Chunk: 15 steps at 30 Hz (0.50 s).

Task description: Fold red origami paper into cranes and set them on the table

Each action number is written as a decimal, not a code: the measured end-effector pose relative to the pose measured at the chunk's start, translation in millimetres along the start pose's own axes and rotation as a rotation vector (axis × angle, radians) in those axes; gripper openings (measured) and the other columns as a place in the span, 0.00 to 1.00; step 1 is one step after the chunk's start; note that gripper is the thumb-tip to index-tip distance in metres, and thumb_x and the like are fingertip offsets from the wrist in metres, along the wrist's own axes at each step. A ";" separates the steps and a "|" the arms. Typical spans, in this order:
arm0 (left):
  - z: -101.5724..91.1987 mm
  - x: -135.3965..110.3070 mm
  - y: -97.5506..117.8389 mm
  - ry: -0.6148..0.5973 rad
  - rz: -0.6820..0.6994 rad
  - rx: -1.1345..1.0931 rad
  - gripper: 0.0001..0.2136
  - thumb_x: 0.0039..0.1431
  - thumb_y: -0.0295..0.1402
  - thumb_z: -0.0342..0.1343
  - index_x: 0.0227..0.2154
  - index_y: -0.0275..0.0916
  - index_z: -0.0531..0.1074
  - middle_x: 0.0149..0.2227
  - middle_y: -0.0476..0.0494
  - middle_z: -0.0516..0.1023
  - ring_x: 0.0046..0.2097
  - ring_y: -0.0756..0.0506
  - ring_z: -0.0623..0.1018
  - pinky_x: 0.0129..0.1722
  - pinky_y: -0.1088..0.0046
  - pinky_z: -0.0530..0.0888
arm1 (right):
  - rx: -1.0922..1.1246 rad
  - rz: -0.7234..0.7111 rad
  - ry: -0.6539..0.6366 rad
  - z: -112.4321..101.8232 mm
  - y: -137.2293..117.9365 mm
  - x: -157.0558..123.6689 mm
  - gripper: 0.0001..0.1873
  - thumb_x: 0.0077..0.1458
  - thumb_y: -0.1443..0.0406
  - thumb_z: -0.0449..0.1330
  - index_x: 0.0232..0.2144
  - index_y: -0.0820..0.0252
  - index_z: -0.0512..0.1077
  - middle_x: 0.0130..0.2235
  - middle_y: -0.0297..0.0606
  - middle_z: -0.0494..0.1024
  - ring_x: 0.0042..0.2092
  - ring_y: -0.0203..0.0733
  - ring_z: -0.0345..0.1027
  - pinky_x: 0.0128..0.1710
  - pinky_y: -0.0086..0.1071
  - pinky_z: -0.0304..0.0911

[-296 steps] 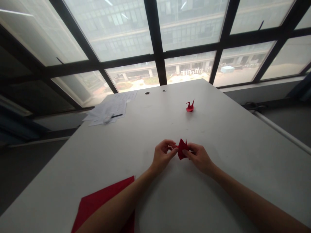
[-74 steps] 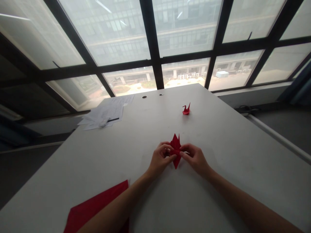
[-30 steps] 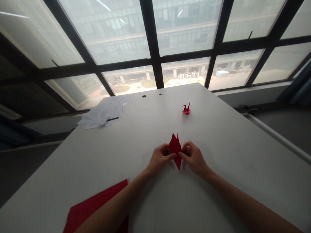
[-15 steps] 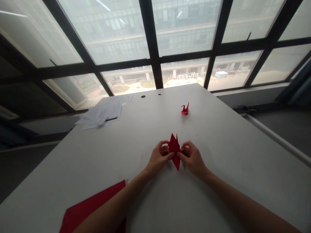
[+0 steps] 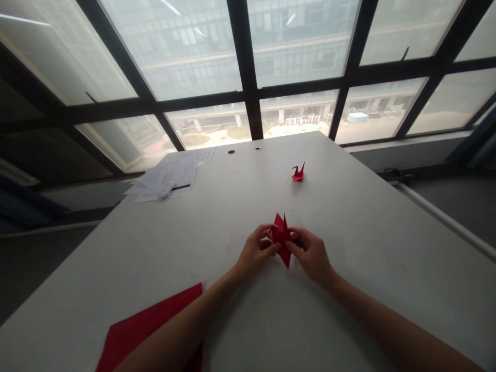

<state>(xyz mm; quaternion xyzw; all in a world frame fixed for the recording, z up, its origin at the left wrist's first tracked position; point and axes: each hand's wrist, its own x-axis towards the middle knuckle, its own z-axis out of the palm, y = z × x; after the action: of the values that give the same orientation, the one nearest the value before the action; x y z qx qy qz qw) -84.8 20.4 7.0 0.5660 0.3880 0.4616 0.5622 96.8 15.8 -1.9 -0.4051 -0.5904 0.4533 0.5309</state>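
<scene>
A partly folded red paper piece [image 5: 281,237] with two points up and one point down is held just above the white table [image 5: 349,232]. My left hand [image 5: 256,252] pinches its left side. My right hand [image 5: 312,253] pinches its right side. Both hands have their fingers closed on the paper. Farther back on the table stands a finished red paper crane [image 5: 298,173], apart from both hands.
Flat red paper sheets [image 5: 151,330] lie at the near left under my left forearm. A pile of white papers [image 5: 166,178] with a dark pen lies at the far left. Two round cable holes [image 5: 231,152] sit near the table's far edge, below large windows.
The folded red piece has tilted a little in my fingers over the last second and its points spread slightly. Both hands stay in about the same place.
</scene>
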 end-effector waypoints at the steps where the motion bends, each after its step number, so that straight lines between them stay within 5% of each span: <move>1: 0.0 0.3 0.8 0.001 -0.010 0.030 0.18 0.54 0.35 0.67 0.46 0.37 0.71 0.37 0.44 0.77 0.33 0.49 0.76 0.33 0.74 0.73 | -0.026 -0.024 0.018 1.0 -0.1 -0.9 0.14 0.55 0.64 0.64 0.45 0.58 0.74 0.36 0.38 0.79 0.36 0.43 0.74 0.38 0.36 0.71; 9: -1.3 -0.1 5.7 0.066 0.061 0.062 0.09 0.52 0.35 0.68 0.32 0.35 0.78 0.47 0.39 0.75 0.45 0.42 0.78 0.44 0.67 0.77 | -0.210 -0.205 0.074 3.6 -4.9 -1.3 0.10 0.56 0.64 0.64 0.42 0.54 0.75 0.37 0.39 0.77 0.36 0.43 0.72 0.38 0.37 0.70; 15: -5.5 -0.5 4.0 0.017 -0.070 0.017 0.13 0.53 0.36 0.68 0.37 0.32 0.79 0.36 0.38 0.82 0.39 0.41 0.80 0.43 0.66 0.75 | -0.236 -0.205 0.031 -0.8 -6.7 4.2 0.05 0.55 0.63 0.66 0.36 0.54 0.76 0.37 0.39 0.76 0.42 0.46 0.69 0.44 0.40 0.65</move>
<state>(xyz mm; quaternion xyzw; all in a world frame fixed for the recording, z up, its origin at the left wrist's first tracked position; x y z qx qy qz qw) -90.5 21.2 10.7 0.5530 0.4161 0.4433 0.5697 97.1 18.1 5.6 -0.4092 -0.6694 0.3179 0.5323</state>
